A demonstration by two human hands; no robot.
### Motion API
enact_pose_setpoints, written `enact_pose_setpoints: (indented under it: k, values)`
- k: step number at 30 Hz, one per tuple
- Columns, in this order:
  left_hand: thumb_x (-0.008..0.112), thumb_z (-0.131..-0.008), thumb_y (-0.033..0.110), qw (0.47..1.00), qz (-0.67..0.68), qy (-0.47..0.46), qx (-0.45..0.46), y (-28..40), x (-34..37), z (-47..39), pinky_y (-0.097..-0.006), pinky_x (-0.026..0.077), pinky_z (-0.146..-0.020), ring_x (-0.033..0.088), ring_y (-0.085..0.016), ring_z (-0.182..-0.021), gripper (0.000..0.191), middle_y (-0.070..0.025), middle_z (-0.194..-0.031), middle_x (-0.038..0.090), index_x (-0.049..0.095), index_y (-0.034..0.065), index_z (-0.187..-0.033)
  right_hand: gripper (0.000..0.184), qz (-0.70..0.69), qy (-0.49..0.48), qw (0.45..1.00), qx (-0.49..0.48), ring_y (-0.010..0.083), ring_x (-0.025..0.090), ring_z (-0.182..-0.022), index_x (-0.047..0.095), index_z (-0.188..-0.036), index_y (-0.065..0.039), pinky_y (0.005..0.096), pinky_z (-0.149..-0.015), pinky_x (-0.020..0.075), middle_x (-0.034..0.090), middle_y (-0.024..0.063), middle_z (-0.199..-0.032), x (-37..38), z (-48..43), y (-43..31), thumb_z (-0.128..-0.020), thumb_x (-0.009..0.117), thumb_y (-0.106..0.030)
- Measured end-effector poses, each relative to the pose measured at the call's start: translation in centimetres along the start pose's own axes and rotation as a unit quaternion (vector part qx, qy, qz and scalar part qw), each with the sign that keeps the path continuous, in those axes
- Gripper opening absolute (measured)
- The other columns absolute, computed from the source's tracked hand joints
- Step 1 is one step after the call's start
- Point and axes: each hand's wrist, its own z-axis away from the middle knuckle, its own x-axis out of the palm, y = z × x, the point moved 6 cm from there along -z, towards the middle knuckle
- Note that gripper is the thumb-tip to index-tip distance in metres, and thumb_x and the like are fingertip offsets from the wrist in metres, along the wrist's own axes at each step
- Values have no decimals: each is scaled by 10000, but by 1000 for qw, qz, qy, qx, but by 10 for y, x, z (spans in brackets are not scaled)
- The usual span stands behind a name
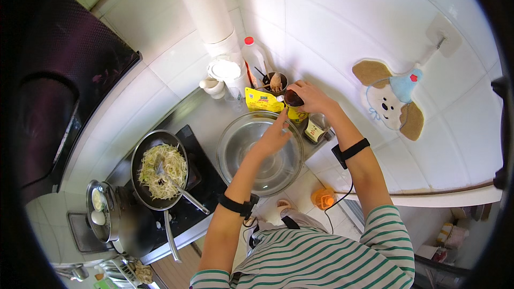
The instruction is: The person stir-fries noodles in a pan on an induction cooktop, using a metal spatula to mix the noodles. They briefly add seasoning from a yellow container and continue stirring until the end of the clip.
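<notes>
My right hand [309, 95] is closed around the upper part of a dark bottle with a yellow label [296, 113], which stands among the seasonings at the back of the counter. My left hand [274, 136] hangs above the far right part of a large clear bowl [241, 156]. Its index finger reaches up to the bottle's near side; whether it touches I cannot tell. Just left of the bottle stands a yellow pouch [263, 101] with a white spout cap. A clear container with a cream label [314, 130] is to the bottle's right.
A frying pan [136, 168] of shredded pale vegetables, with a metal spatula [188, 198] in it, sits on the black stove [219, 186]. Behind the pouch are a utensil pot [281, 84], a red-capped bottle [257, 58] and a mortar [215, 87]. An orange jug [322, 198] is on the floor.
</notes>
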Motion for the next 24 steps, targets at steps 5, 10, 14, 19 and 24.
enact_pose_setpoints:
  k: [5,10,14,19,24]
  values:
    - [557,-877,76,999,-3,-27,-21,-3,7,7,-334,428,-946,439,-240,-1231,751,-163,-1425,339,94,96,-1468,720,39,-37,999,11,317,452,-1165,460,-1230,-136,404,-968,398,477,102,-1249,10,-12,14,-576,731,-6]
    - [560,-895,146,1000,-20,-15,3,2,4,31,-345,414,-961,439,-226,-1230,709,-152,-1429,337,138,91,-1461,700,123,0,992,39,313,393,-1247,469,-1246,-110,406,-1005,371,431,128,-1326,-5,-12,-5,-588,657,36]
    - [564,-901,176,999,-35,2,10,1,-16,74,-343,405,-966,433,-220,-1235,654,-142,-1424,346,212,83,-1444,456,171,57,982,55,326,485,-1131,547,-1113,-38,409,-920,434,506,164,-1234,-29,15,-57,-678,683,-63]
    - [555,-903,126,997,-28,73,-4,-23,-54,173,-291,456,-817,564,-157,-936,423,-89,-1055,594,464,72,-1313,320,-44,17,995,-83,360,561,-954,589,-1065,-24,422,-818,456,602,168,-1011,-12,39,-164,-788,634,-176]
    - [524,-902,56,968,22,241,-72,-56,-98,308,-232,458,-673,551,-95,-736,286,-28,-830,584,557,29,-1185,388,-190,-98,956,-201,361,568,-951,555,-1107,8,418,-813,461,586,198,-1032,99,48,-300,-863,587,-292]
